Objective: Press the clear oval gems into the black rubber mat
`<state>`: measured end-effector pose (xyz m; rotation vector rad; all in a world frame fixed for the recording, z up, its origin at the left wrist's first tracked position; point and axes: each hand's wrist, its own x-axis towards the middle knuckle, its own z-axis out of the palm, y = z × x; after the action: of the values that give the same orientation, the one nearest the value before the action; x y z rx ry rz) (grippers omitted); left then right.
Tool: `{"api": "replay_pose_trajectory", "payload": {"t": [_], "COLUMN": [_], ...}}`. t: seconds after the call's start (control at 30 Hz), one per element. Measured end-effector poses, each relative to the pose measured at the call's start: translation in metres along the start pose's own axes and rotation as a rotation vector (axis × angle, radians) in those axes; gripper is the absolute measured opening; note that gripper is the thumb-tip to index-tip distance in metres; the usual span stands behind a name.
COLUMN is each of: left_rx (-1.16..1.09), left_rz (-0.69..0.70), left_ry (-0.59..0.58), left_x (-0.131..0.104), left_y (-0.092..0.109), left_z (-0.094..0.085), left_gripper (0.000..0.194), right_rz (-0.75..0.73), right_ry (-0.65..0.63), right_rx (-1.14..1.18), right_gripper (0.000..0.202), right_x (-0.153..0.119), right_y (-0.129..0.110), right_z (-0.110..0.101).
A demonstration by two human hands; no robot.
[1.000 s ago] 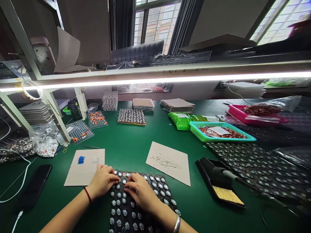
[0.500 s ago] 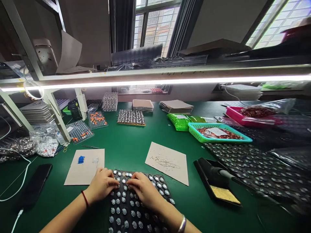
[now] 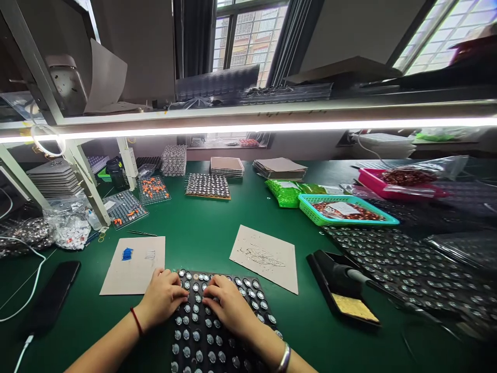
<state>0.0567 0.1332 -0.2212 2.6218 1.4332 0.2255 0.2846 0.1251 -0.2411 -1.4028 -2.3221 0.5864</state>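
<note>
Tray (image 3: 202, 327): black, flat on the green bench top (image 3: 194, 241), lower middle of my view; its near end leaves the frame, so I cannot tell its long axis.
Metal pieces (image 3: 196, 336): round, rowed on the tray; some show in the gap between my hands.
Left hand (image 3: 165, 292): at the tray's left edge, tray lying rightward; thumb and forefinger close together, clamped on a piece or not, I cannot tell.
Right hand (image 3: 227, 305): over the tray, covering more of it; thumb and forefinger close, any grip hidden.
Left card (image 3: 124, 282): beside the left hand.
</note>
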Motion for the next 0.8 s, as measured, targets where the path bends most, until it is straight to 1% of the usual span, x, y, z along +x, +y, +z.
{"api": "replay_pose_trajectory", "payload": {"t": [0.23, 0.4, 0.6, 0.7, 0.8], "left_rx": [-0.058, -0.124, -0.189, -0.196, -0.194], "left_rz": [-0.028, -0.062, 0.021, 0.042, 0.033], "left_ry": [0.018, 0.012, -0.058, -0.077, -0.074], "left_x": [0.001, 0.000, -0.009, -0.011, -0.012], "left_y": [-0.001, -0.002, 0.001, 0.002, 0.003], "left_z": [0.004, 0.001, -0.005, -0.005, -0.003], "left_gripper": [0.017, 0.021, 0.018, 0.016, 0.014], "right_rz": [-0.031, -0.042, -0.049, -0.052, -0.052], "right_ry": [0.003, 0.004, -0.013, -0.016, -0.025], "right_rx": [0.034, 0.060, 0.081, 0.077, 0.068], "right_gripper": [0.002, 0.009, 0.009, 0.009, 0.004], "right_x": [0.000, -0.008, -0.018, -0.016, -0.011], "right_y": [0.003, 0.002, -0.005, -0.013, -0.019], "right_z": [-0.002, 0.000, -0.001, 0.002, 0.008]}}
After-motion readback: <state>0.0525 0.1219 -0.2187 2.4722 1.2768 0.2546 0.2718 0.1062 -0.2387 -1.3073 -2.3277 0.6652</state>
